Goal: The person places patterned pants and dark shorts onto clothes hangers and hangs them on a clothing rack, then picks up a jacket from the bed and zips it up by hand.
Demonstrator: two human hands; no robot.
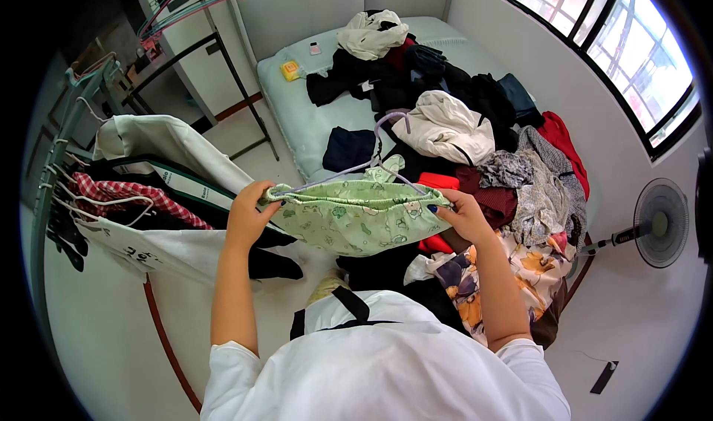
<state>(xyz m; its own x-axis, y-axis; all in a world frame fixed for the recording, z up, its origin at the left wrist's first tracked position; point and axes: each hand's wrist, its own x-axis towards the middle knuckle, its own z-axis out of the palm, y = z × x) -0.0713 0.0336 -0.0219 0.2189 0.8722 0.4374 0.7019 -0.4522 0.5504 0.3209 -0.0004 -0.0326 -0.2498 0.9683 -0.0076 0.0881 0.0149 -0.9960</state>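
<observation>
A light green patterned garment (356,224) with a gathered elastic edge is stretched between my two hands. My left hand (252,207) pinches its left end, thumb on top. My right hand (459,211) grips the right end, with dark nail polish showing. A pale purple hanger (380,154) lies inside the garment's opening, its hook pointing up and away from me. The hanger's lower ends are partly hidden by the elastic edge and my fingers.
A bed (297,135) ahead bears a large heap of clothes (445,124). At the left stands a rack (46,198) of hung clothes, with another black rack (245,98) behind. A fan (659,224) is at the right, below a window (594,31).
</observation>
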